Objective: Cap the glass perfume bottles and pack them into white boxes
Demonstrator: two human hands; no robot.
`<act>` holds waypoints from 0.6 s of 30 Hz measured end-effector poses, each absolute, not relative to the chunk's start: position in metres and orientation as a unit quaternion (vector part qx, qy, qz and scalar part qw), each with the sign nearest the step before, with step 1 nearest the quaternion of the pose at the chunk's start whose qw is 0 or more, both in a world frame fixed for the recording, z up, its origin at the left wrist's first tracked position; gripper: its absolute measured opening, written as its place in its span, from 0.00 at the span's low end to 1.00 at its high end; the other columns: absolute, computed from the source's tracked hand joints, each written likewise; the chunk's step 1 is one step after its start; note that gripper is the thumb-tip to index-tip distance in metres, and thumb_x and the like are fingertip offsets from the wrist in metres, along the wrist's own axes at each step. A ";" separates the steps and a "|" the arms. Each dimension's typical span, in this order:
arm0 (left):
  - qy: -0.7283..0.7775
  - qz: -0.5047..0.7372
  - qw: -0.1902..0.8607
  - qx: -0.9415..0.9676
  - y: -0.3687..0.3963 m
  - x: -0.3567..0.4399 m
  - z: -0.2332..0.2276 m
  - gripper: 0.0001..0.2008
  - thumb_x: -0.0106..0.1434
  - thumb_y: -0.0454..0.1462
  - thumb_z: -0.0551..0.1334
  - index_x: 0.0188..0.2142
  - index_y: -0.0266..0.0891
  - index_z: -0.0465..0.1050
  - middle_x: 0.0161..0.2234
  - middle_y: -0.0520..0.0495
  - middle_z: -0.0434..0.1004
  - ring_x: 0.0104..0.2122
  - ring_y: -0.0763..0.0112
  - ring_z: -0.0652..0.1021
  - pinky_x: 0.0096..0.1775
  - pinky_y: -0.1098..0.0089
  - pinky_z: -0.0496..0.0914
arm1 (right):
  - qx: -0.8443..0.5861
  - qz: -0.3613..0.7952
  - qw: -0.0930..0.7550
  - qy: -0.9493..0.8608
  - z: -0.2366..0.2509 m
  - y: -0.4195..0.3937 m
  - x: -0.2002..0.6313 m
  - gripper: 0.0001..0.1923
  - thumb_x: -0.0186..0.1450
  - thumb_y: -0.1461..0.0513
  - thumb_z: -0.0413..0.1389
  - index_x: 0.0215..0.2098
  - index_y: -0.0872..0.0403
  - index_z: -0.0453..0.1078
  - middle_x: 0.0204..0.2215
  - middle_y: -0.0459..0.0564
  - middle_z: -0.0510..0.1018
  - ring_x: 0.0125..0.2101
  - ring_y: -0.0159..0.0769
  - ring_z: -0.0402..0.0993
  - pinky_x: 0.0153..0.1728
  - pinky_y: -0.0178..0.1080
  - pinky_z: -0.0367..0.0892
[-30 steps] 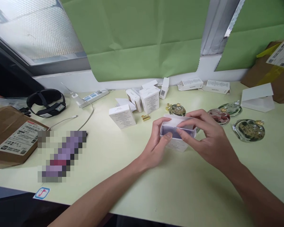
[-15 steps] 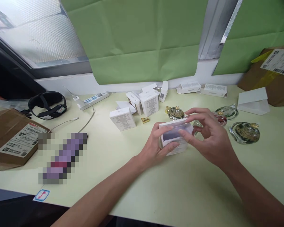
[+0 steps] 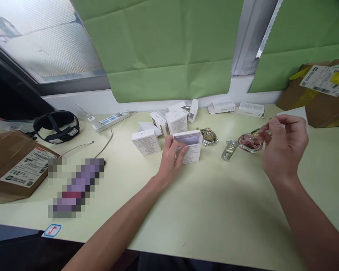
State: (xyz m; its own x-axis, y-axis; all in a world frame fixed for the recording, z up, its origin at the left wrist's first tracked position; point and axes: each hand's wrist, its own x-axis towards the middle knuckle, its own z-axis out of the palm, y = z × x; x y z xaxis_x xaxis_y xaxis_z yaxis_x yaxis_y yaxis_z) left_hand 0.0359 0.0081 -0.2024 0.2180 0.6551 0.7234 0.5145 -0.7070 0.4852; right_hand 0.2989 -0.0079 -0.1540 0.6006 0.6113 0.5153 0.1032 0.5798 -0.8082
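At table (image 3: 228, 210), hands (image 3: 170, 160) now apart, box (image 3: 192, 153) leftward

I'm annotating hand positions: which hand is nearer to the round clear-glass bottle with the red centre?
Right. The right hand is just right of the bottle; whether they touch is unclear. The left hand is farther off, to its left, holding an open white cardboard box.

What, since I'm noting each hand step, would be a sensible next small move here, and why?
Probably bring the right hand down to grasp the red-patterned glass piece: it lies close beside those fingers, while the left hand holds the white box with its top open. Whether the right fingers already pinch something is unclear.
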 end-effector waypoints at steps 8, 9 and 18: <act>0.405 0.470 0.097 0.778 0.012 0.033 -0.202 0.09 0.72 0.43 0.54 0.44 0.41 0.67 0.46 0.42 0.65 0.49 0.61 0.69 0.48 0.61 0.68 | -0.434 0.170 0.761 -0.451 -0.157 -0.010 0.293 0.06 0.61 0.63 0.60 0.35 0.50 0.67 0.24 0.43 0.69 0.21 0.31 0.64 0.20 0.36 0.61; 0.399 0.469 0.099 0.782 0.013 0.032 -0.202 0.09 0.72 0.43 0.54 0.44 0.41 0.67 0.46 0.42 0.66 0.49 0.61 0.69 0.48 0.61 0.68 | -0.435 0.170 0.760 -0.453 -0.157 -0.011 0.292 0.06 0.61 0.63 0.61 0.35 0.50 0.67 0.24 0.43 0.69 0.21 0.31 0.64 0.20 0.36 0.61; 0.365 0.460 0.105 0.803 0.019 0.027 -0.205 0.11 0.72 0.45 0.54 0.41 0.41 0.67 0.41 0.44 0.65 0.44 0.64 0.70 0.47 0.62 0.67 | -0.445 0.167 0.750 -0.460 -0.159 -0.009 0.291 0.07 0.60 0.63 0.61 0.34 0.49 0.67 0.25 0.43 0.69 0.21 0.31 0.64 0.21 0.37 0.61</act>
State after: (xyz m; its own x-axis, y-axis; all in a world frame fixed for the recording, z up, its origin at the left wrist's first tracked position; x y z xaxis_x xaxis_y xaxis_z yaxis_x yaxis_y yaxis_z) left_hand 0.0265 0.0193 -0.2055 0.3104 0.6829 0.6613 0.4906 -0.7110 0.5038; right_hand 0.2912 -0.0088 -0.1592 0.5214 0.6603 0.5405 0.1577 0.5480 -0.8215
